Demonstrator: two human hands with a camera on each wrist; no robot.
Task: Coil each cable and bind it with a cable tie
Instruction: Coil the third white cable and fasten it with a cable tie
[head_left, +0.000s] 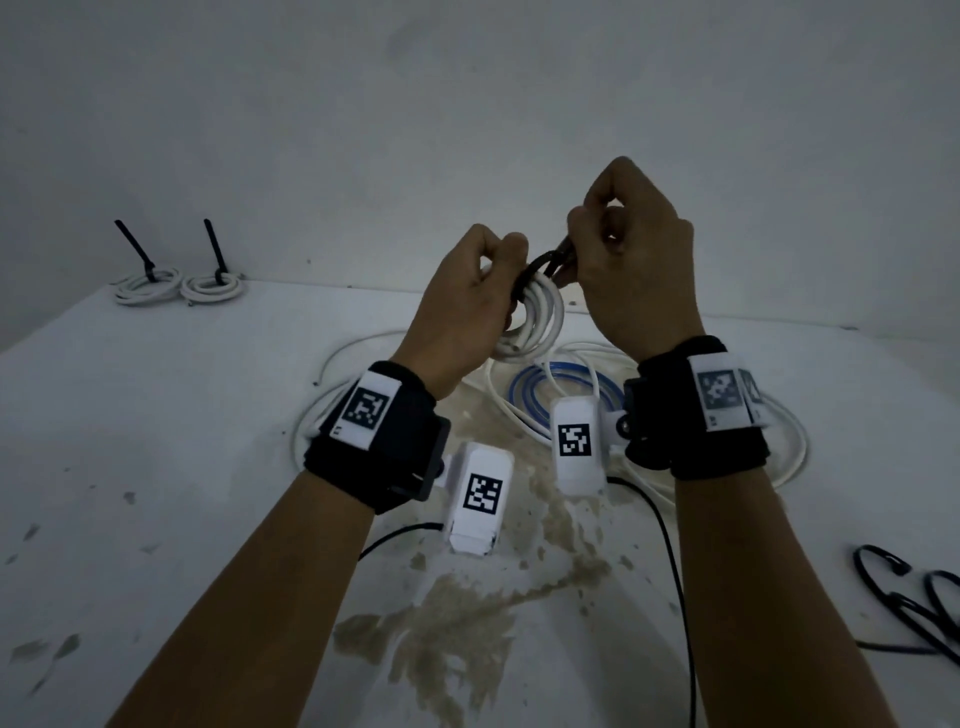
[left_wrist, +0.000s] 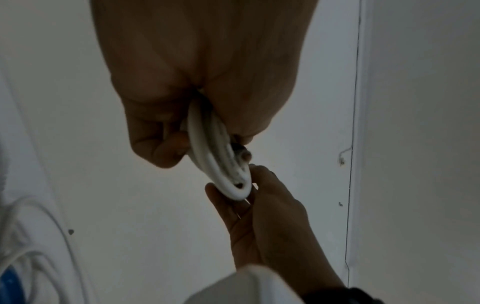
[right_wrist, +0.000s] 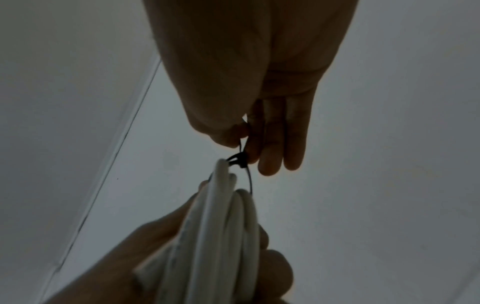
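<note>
A: Where is the coiled white cable (head_left: 535, 317)?

B: In the air above the white table (head_left: 156, 415). The left hand (head_left: 462, 306) grips it, fingers curled round its strands. The right hand (head_left: 631, 270) pinches a black cable tie (head_left: 545, 262) looped over the top of the coil.

A: Does any view add to that?

B: The right wrist view shows the cable tie (right_wrist: 242, 164) as a thin loop with a small head, thumb and forefinger closed on it, the other fingers (right_wrist: 283, 148) extended. The left wrist view shows the coil (left_wrist: 221, 164) edge-on as smooth round turns, with a cut end near the right hand (left_wrist: 262, 216); the tie is hard to make out there.

A: And on the table?

B: Only the head view shows it. Two bound coils (head_left: 176, 286) lie side by side at the far left edge, each with a black tie tail sticking up. Loose white cable (head_left: 519, 415) and a blue cable (head_left: 535, 395) ring lie under the wrists. Spare black ties (head_left: 914, 597) sit at the right. The tabletop is stained and chipped in patches.
</note>
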